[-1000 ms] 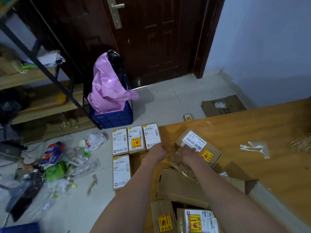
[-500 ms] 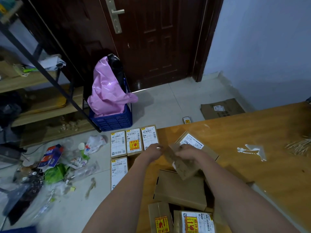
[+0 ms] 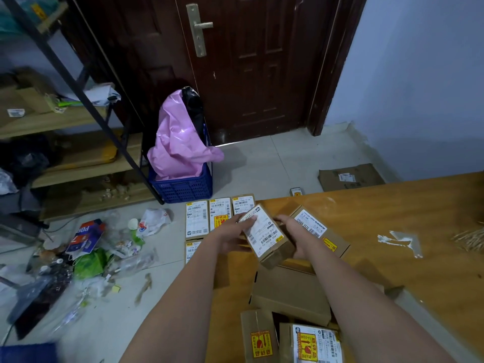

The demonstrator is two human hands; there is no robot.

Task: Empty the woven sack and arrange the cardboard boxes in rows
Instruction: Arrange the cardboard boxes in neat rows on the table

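Nearest you, at the lower edge, lie two cardboard boxes: one with a yellow-and-red sticker point(image 3: 258, 336) and, just right of it, one with a white label and yellow sticker point(image 3: 315, 344). Beyond them sits a plain brown box point(image 3: 290, 292), no label showing. Above that, your left hand point(image 3: 233, 235) and right hand point(image 3: 296, 231) together hold a small labelled box point(image 3: 264, 235), tilted and lifted off the pile, fingers curled round its two sides. Just right of your right hand, another box with a white label point(image 3: 320, 233) rests on the wooden tabletop point(image 3: 392, 210), which also carries torn white tape scraps point(image 3: 400, 242) and a bundle of straw-like strands point(image 3: 471, 239) at the right edge. On the floor point(image 3: 262, 163) left of the tabletop, a row of three labelled boxes point(image 3: 218, 216) lies side by side, touching; a fourth box point(image 3: 191, 248) starts a second row beneath, partly hidden by your left forearm. Further left: scattered litter point(image 3: 86, 252) of wrappers and plastic bags. Beyond the row, a blue plastic crate point(image 3: 183, 187) holds a pink plastic bag point(image 3: 178, 137) with a black bag behind it. A flattened carton point(image 3: 351, 176) lies by the blue wall point(image 3: 419, 74). At the left stands a metal-framed shelf point(image 3: 65, 119) bearing oddments; farthest, a dark wooden door point(image 3: 248, 61).
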